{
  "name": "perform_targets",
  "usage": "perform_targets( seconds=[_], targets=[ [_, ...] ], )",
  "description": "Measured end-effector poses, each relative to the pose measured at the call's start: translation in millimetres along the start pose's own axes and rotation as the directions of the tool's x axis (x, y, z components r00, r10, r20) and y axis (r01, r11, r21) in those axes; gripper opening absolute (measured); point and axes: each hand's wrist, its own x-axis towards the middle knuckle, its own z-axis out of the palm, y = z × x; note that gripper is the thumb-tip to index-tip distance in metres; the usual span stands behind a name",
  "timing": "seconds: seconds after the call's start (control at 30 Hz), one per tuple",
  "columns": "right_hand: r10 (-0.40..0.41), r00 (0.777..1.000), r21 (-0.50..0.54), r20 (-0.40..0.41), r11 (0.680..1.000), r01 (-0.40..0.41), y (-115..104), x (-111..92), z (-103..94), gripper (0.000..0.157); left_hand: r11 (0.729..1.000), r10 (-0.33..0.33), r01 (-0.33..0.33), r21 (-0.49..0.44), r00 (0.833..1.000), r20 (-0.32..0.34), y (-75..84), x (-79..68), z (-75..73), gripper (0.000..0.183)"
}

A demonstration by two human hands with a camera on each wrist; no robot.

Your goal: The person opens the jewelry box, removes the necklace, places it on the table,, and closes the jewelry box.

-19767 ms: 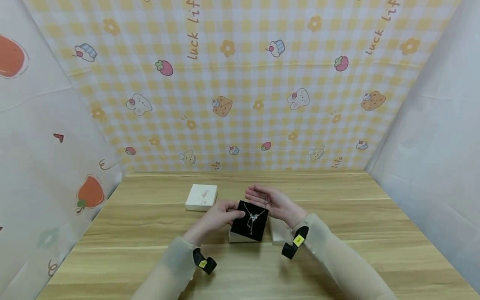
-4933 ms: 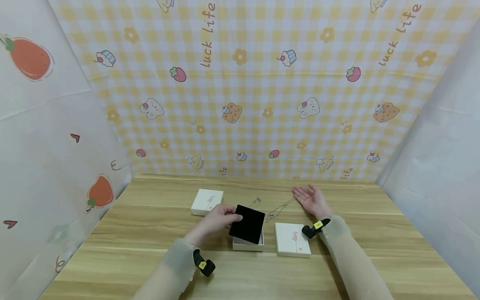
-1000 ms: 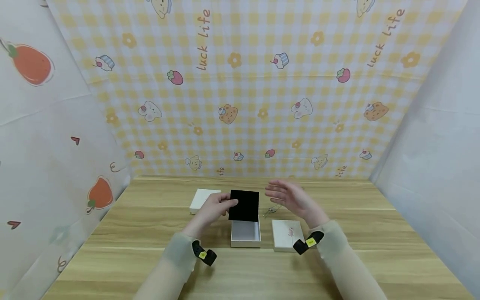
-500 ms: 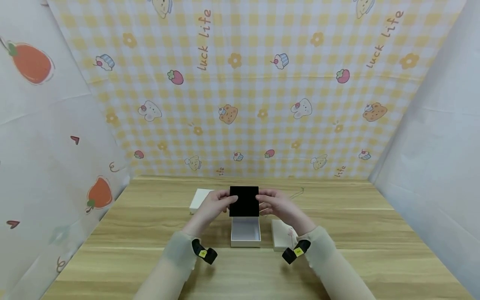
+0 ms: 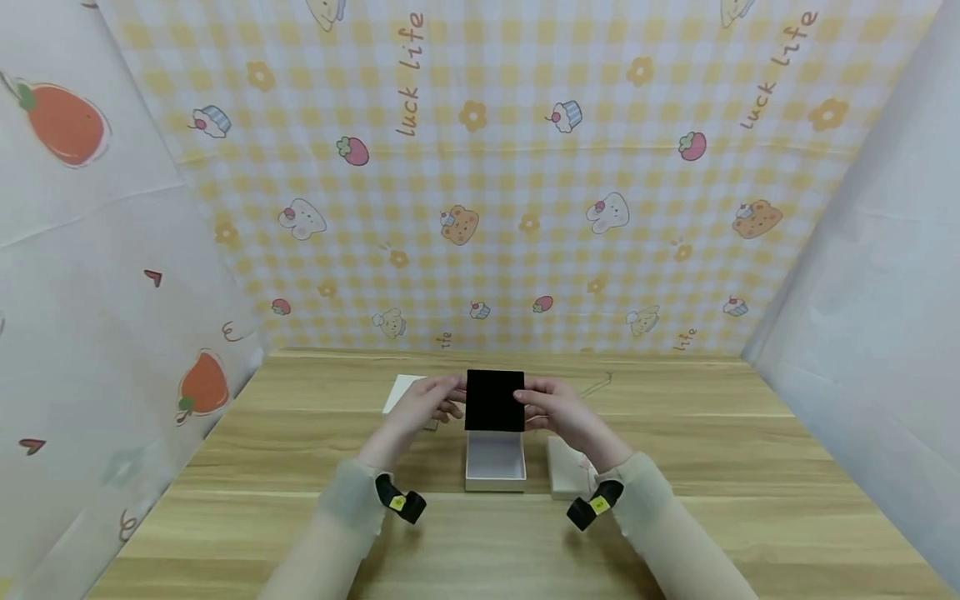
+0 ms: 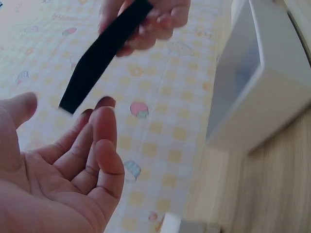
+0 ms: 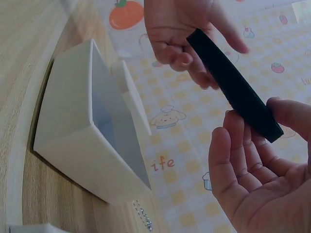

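A square black foam jewelry pad (image 5: 495,401) hangs above the open white box (image 5: 496,468), its bare face toward the head camera. My right hand (image 5: 558,412) pinches the pad's right edge between thumb and fingers; the right wrist view shows the thumb (image 7: 291,116) on one face. My left hand (image 5: 423,408) is at the pad's left edge, and in the left wrist view its thumb and fingers (image 6: 104,126) stand apart with a gap to the pad. Part of a silver necklace (image 5: 597,384) lies on the table behind my right hand, the rest hidden.
A white lid with a pink flower print (image 5: 567,471) lies right of the open box, partly under my right wrist. Another white box (image 5: 400,390) stands at the back left behind my left hand. Patterned cloth (image 5: 480,183) closes off the table's back.
Long before, the necklace was on the pad; later it lay on the table beside my right hand. The right hand then came to the pad and gripped it, and the left has just let go.
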Motion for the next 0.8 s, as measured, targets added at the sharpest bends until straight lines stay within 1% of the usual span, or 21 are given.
perform_targets(
  seconds=[0.07,0.13,0.2,0.27,0.37,0.5,0.57,0.63,0.7,0.8],
  targets=[
    [0.004,1.000,-0.006,-0.006,1.000,-0.004,0,0,-1.3,0.029,1.000,0.008,-0.008,0.008,1.000,0.016,-2.8,-1.9,-5.8,0.052],
    [0.009,1.000,-0.007,-0.010,1.000,-0.009,0,-1,-2.8,0.033,0.999,0.002,-0.004,0.047,0.999,0.048,-6.1,-4.3,-10.1,0.054],
    [0.017,1.000,-0.004,-0.017,1.000,-0.017,0,-1,-4.4,0.037,0.993,0.008,-0.019,0.116,0.995,0.095,-9.7,-7.1,-12.9,0.057],
    [0.020,1.000,-0.003,-0.019,1.000,-0.020,1,-2,-6.3,0.039,0.983,0.002,-0.030,0.179,0.989,0.151,-14.2,-9.7,-14.2,0.062],
    [0.027,0.999,-0.001,-0.023,1.000,-0.027,2,-2,-8.9,0.037,0.966,-0.008,-0.055,0.251,0.971,0.241,-20.9,-12.3,-13.0,0.076],
    [0.042,0.999,-0.006,-0.034,0.999,-0.042,2,-2,-11.3,0.039,0.958,-0.027,-0.074,0.276,0.938,0.346,-26.1,-14.7,-8.0,0.093],
    [0.057,0.997,-0.012,-0.055,0.998,-0.058,2,-2,-11.5,0.045,0.951,-0.030,-0.087,0.295,0.929,0.370,-27.9,-15.1,-4.9,0.097],
    [0.069,0.995,-0.027,-0.073,0.997,-0.071,2,-2,-11.9,0.052,0.945,-0.029,-0.099,0.312,0.923,0.384,-29.1,-14.8,-1.8,0.100],
    [0.079,0.992,-0.045,-0.094,0.995,-0.083,2,-3,-12.3,0.058,0.934,-0.019,-0.123,0.336,0.920,0.391,-30.7,-13.7,1.6,0.102],
    [0.079,0.991,-0.076,-0.107,0.993,-0.087,2,-3,-13.0,0.062,0.917,-0.009,-0.154,0.369,0.915,0.404,-32.1,-12.1,6.4,0.103]
  ],
)
